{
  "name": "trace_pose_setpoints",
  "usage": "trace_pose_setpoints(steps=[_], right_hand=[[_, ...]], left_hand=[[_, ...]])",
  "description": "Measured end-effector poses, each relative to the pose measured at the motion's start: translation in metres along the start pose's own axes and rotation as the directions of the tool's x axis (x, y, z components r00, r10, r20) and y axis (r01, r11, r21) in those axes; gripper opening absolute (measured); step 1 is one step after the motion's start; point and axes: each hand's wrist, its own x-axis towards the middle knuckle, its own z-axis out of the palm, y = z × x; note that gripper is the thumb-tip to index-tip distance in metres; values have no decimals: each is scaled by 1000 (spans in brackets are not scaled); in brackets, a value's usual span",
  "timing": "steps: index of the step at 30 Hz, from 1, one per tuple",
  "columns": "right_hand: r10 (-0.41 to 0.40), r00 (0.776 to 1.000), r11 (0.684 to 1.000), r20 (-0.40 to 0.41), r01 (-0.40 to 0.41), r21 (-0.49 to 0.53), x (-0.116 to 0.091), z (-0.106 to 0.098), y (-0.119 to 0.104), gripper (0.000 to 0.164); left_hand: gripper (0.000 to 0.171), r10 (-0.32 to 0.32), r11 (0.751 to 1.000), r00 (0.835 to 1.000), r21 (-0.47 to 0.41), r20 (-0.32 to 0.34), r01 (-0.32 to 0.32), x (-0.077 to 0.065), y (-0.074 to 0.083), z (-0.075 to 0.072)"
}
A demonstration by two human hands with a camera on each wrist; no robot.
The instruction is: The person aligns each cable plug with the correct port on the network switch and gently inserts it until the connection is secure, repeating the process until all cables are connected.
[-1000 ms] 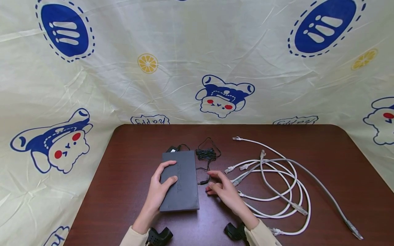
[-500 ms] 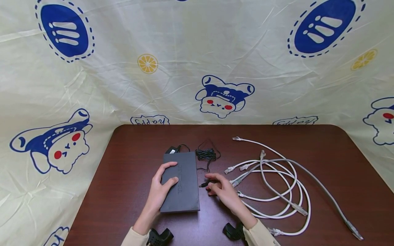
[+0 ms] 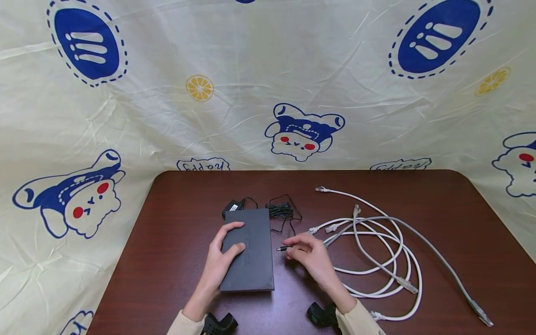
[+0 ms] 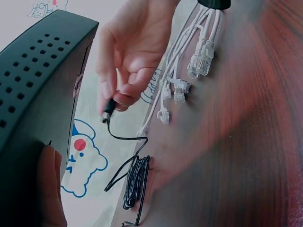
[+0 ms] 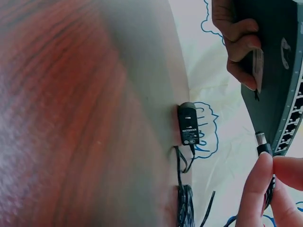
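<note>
My left hand (image 3: 217, 260) grips a dark network switch (image 3: 257, 251) by its left side, thumb on the upper face and fingers beneath. A row of Ethernet ports (image 5: 289, 118) shows along one side in the right wrist view. My right hand (image 3: 311, 258) pinches a black barrel power plug (image 4: 110, 108) between thumb and fingers. The plug's metal tip (image 5: 261, 138) points toward the switch; in the head view a small gap separates them. From the plug, a thin black cord runs to a coiled bundle (image 3: 281, 211) behind.
A black power adapter (image 5: 188, 124) lies behind the switch. To the right, several white and grey Ethernet cables (image 3: 389, 265) spread in loose loops across the brown table (image 3: 167, 242). A printed cloth (image 3: 238, 125) hangs beyond the table's far edge.
My right fingers have closed on the power plug and raised it, turning its tip toward the switch. The cord has shifted with it. The switch has moved slightly right in my left hand.
</note>
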Motion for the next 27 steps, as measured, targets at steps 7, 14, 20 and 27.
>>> trace_pose_setpoints(steps=[7,14,20,27], right_hand=[[-11,998,1000,-54,11,5,1,-5,-7,16],[-34,996,999,-86,35,12,4,-9,-16,17],[-82,989,995,-127,88,42,10,-9,-19,17],[-103,977,993,-187,112,37,14,-8,-23,17]], left_hand=[[43,-8,1000,1000,-12,16,9,-2,1,2],[44,-21,1000,999,-13,38,21,-5,3,6],[45,-21,999,998,-35,67,24,-7,4,10],[46,-1,1000,997,-3,74,1,-9,5,15]])
